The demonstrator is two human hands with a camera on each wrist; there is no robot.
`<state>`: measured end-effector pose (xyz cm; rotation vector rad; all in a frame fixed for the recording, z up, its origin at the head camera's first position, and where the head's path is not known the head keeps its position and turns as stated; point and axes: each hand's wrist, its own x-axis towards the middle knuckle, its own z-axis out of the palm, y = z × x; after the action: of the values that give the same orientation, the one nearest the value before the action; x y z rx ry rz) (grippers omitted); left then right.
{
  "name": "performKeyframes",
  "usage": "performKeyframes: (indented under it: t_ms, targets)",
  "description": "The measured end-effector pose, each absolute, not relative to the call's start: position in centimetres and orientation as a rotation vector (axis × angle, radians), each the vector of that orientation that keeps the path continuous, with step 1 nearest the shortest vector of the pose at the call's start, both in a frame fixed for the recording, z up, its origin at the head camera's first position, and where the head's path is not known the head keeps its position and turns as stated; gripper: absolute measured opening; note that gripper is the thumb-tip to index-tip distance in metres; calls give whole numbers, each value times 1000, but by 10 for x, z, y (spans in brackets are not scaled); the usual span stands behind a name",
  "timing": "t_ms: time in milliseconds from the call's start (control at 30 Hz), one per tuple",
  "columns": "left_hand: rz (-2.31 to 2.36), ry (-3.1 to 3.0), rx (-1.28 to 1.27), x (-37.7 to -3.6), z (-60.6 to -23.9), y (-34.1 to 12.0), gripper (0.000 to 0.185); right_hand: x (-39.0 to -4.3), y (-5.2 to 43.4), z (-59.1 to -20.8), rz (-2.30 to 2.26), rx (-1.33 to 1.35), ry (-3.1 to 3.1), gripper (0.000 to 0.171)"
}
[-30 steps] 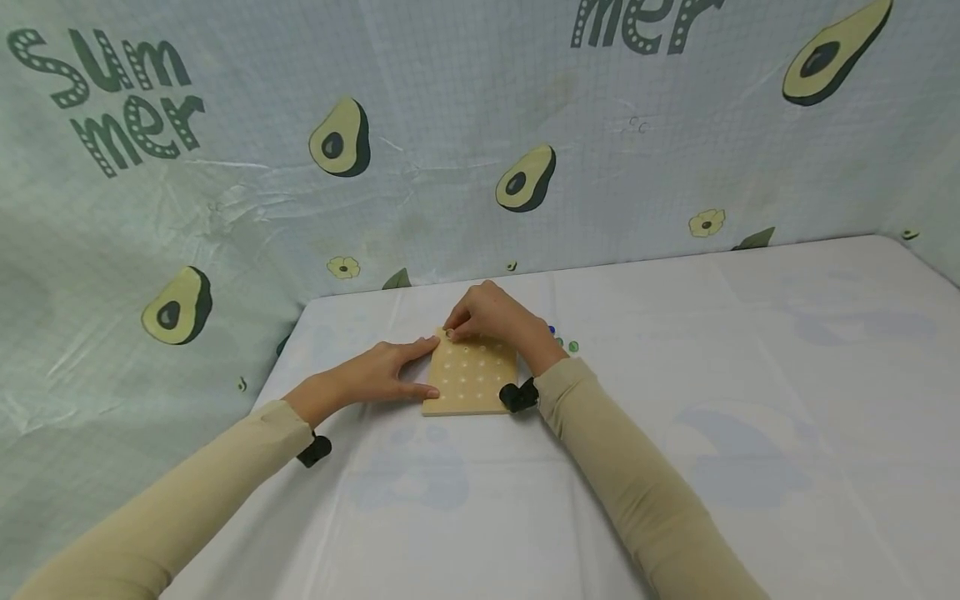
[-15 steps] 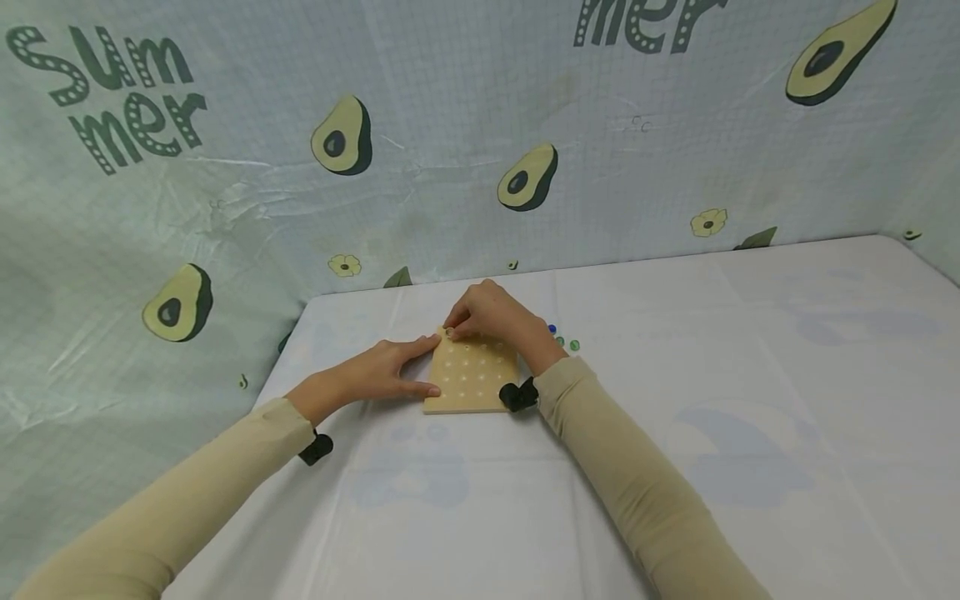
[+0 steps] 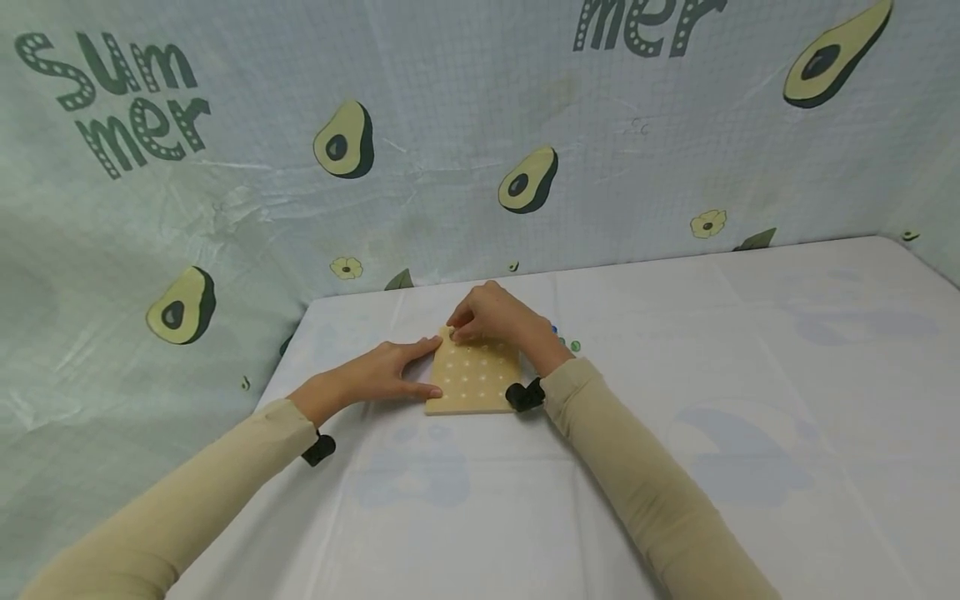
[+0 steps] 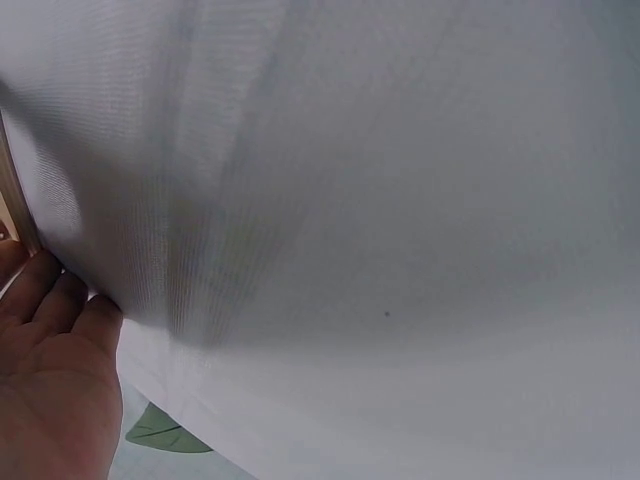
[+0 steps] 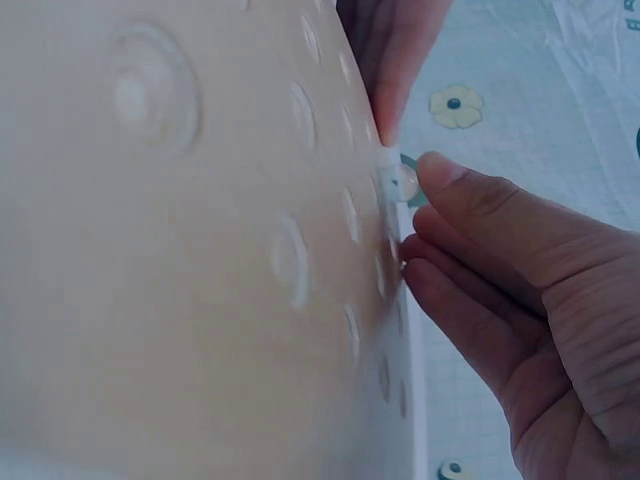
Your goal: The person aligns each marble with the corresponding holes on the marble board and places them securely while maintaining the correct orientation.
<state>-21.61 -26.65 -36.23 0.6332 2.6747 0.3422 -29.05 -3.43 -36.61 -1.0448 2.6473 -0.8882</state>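
A square wooden board (image 3: 477,379) with rows of round hollows lies flat on the table. My left hand (image 3: 382,371) rests against its left edge, index finger and thumb spread apart and nearly straight; in the left wrist view those fingers (image 4: 60,300) touch the board's side. At the far left corner, my right hand (image 3: 498,317) holds a small clear glass marble (image 5: 405,182) with thumb and fingertips, right at the board's surface. The index fingertip is partly hidden behind the marble. Several blue and green marbles, including a green one (image 3: 575,346), lie right of the board.
A white cloth (image 3: 750,375) covers the table. Behind it hangs a pale curtain (image 3: 435,100) printed with avocados, reaching round to the left side. Black wrist cameras sit below both hands, the right one (image 3: 522,396) above the board's near right corner.
The right wrist has shifted slightly to the right, while its fingertips stay at the far left corner of the board. My left hand has kept its place on the edge.
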Motion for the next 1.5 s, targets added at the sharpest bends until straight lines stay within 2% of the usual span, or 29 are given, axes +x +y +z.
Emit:
performKeyframes:
  t_ms: [267,767,1033,1500]
  targets:
    - [334,2683,636,-215,-364,-266,105,-287,-7,-353,-721,-1166,2671,26]
    - [337,2681,670,-217,-364,-268,107,-261,86,-338,-580,-1308,2711,19]
    - [347,2667,684,-217,-364,-269,106,-243,123,-342,-670,-1218,2712,19]
    - [340,2675,684,-214,-362,-268,102,-247,135,-360,-575,-1138,2761,24]
